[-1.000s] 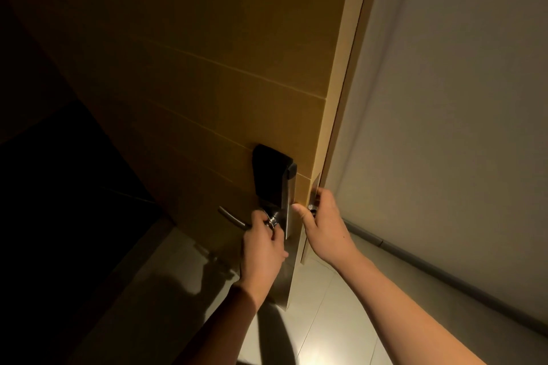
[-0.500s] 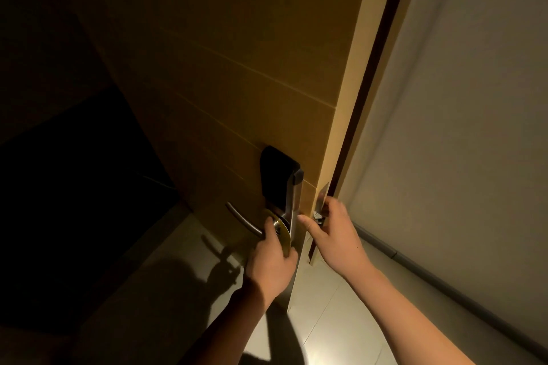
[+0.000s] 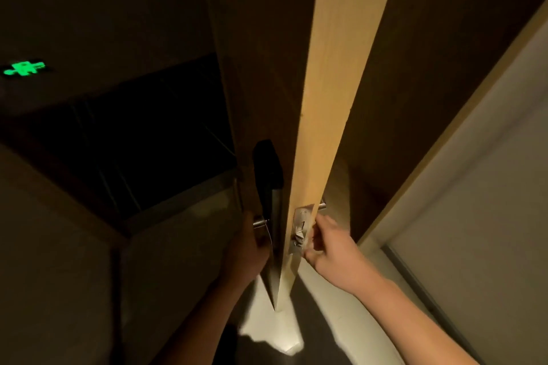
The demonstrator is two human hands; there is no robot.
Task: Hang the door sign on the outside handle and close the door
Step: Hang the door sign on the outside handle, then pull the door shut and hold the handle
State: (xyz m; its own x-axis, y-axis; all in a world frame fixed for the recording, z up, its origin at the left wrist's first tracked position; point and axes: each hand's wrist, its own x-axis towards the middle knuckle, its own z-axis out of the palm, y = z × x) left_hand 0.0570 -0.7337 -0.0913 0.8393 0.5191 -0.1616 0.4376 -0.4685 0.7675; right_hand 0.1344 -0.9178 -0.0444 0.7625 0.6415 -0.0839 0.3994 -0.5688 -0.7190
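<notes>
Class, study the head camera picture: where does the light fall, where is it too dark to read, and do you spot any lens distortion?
Head view: light falls on the door edge, the latch plate and the right hand; the left hand at the outside handle is in deep shadow; the corridor is near black except for a glowing green exit sign; the wide lens makes straight edges splay.

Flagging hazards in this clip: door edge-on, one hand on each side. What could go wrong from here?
1. The right hand curls around the door edge beside the latch plate; closing now could pinch its fingers.
2. The left hand works at the outside handle in deep shadow, so a poorly seated sign might slip off.
</notes>
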